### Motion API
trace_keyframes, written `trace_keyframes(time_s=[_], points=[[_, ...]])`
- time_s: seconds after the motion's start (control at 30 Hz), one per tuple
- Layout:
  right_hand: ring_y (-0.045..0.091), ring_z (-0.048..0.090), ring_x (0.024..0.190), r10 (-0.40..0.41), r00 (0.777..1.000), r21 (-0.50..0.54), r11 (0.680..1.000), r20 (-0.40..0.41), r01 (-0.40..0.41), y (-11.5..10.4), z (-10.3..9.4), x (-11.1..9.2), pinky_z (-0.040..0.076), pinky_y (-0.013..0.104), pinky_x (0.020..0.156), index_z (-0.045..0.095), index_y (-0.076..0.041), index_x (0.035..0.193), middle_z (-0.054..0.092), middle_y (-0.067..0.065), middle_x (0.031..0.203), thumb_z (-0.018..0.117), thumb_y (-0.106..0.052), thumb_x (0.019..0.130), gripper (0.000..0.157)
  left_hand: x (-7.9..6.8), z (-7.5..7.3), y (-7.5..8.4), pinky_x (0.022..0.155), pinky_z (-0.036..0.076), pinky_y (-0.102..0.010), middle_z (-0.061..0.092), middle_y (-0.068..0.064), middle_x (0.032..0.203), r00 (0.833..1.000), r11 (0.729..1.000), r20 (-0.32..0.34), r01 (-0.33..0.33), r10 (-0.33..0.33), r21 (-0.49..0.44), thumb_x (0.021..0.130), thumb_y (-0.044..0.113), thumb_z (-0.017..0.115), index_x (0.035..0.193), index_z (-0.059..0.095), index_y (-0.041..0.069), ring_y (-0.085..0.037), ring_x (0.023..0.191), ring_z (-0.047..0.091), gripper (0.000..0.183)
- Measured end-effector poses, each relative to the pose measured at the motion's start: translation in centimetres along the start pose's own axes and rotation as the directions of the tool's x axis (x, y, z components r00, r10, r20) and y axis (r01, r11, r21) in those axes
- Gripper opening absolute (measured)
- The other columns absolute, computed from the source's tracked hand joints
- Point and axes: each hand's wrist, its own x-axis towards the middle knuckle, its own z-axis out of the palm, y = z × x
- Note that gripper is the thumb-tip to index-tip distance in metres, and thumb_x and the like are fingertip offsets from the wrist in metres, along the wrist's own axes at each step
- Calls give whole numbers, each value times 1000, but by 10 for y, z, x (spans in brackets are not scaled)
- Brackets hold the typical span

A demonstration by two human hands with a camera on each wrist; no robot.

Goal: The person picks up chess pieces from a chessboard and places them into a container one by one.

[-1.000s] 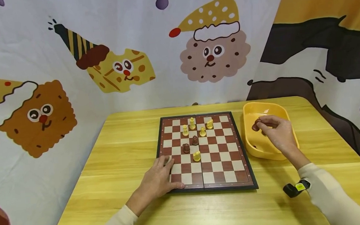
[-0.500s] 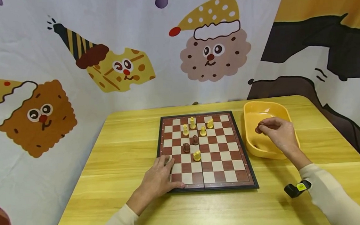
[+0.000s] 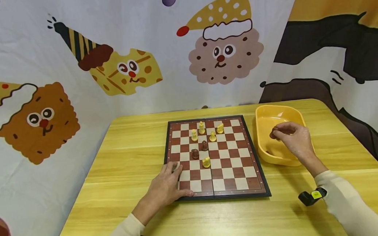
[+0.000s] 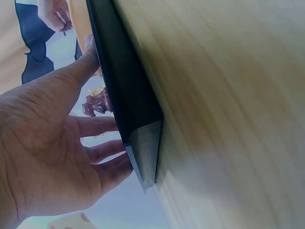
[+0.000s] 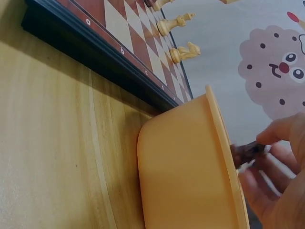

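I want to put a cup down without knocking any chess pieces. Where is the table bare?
The wooden table is bare left of the chessboard and along the near edge between the sleeves. It is crowded mid-board around the pieces, and on the right where the right hand hovers over the yellow bowl.

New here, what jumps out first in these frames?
The chessboard in the middle of the yellow wooden table, with a few pale pieces and two brown pieces clustered toward its far side. The left hand lies flat on the board's near left corner. The right hand pinches a brown chess piece over the yellow bowl just right of the board.
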Motion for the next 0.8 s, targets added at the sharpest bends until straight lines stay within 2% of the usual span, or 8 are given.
trace_keyframes(time_s=[0.13,0.2,0.33,0.4,0.5,0.63,0.7,0.8], points=[[22,63,102,50,999,-133,990,-20,-52,0,-1,-2,45,8,72,65,8,123,64,27,118,71,-20,95,40,0,0,0,92,55,-51,46,-22,142,1000,1000,-2,0,0,-3,74,66,80,144,54,-3,-40,133,44,101],[28,58,107,73,997,-150,986,-24,-76,0,-2,-2,43,9,73,64,8,127,62,27,123,69,-24,96,44,0,1,0,93,55,-51,46,-22,142,1000,1000,0,4,-4,-6,74,66,80,144,54,-3,-40,134,44,101],[14,59,100,96,995,-131,987,-28,-98,-2,-4,-3,44,10,72,62,6,128,65,22,117,65,-28,99,45,0,0,0,95,53,-52,45,-22,144,1000,1000,5,10,-10,-12,75,65,79,145,53,-4,-40,135,43,102],[4,60,92,84,996,-114,990,-30,-87,-4,-4,-2,45,11,72,62,6,127,69,17,109,64,-27,100,43,-1,0,0,96,53,-52,45,-22,144,1000,1000,4,11,-11,-12,75,65,80,145,53,-4,-41,135,43,102],[-2,63,83,48,999,-63,997,-23,-49,-7,-2,-3,46,9,72,61,8,125,73,10,95,63,-23,100,40,-1,0,0,94,54,-52,45,-22,143,1000,1000,1,8,-8,-8,75,66,79,144,53,-4,-40,134,43,102],[5,70,72,-7,1000,40,999,12,7,-12,2,-2,54,14,70,61,8,121,73,-1,83,63,-15,101,31,-1,-1,0,91,56,-50,46,-22,141,1000,1000,-7,-3,3,-4,75,66,80,144,54,-4,-39,133,44,101],[7,70,69,-16,999,98,995,27,14,-13,4,-1,56,17,67,62,5,119,70,-5,84,62,-13,102,24,-1,-1,0,90,57,-50,46,-22,142,1000,1000,-12,-9,9,-5,75,66,80,144,54,-4,-39,132,45,101],[7,68,69,-20,999,189,982,39,12,-19,6,-1,58,20,66,62,7,118,69,-7,90,63,-10,102,24,-2,-1,-1,89,57,-50,46,-22,142,1000,1000,-11,-13,13,-8,75,65,79,144,55,-3,-39,133,44,100]])
